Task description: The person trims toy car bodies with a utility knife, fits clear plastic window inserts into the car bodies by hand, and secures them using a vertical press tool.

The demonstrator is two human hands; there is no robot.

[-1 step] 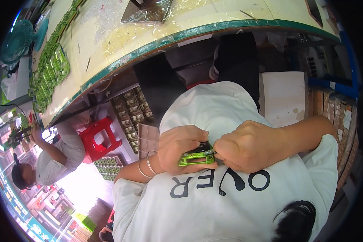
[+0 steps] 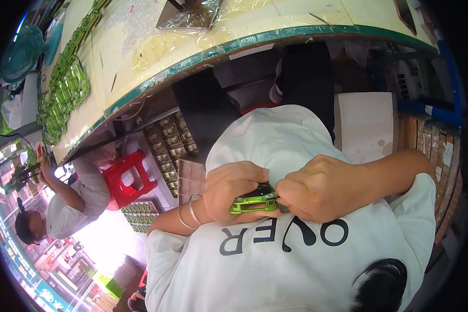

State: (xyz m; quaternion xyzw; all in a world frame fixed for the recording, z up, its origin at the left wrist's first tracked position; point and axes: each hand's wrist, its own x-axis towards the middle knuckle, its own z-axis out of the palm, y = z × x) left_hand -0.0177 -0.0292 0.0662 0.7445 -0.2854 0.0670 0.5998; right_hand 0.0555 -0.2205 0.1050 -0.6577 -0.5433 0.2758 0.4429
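Note:
Close to my white shirt, my left hand is wrapped round a small green-and-black part. It has a bright green open frame on the side toward my body and a black upper face, partly covered by my fingers. From the other side my right hand is closed in a pinch at the end of this part. A small dark tip shows between the right fingers and the green frame; what it belongs to is hidden in the fist. Both hands meet at the part, well short of the table.
Beyond my knees runs a pale worktable with a green edge. Many green frames are heaped on its left. At left are a co-worker, a red stool and trays of parts. Stacked cardboard stands right.

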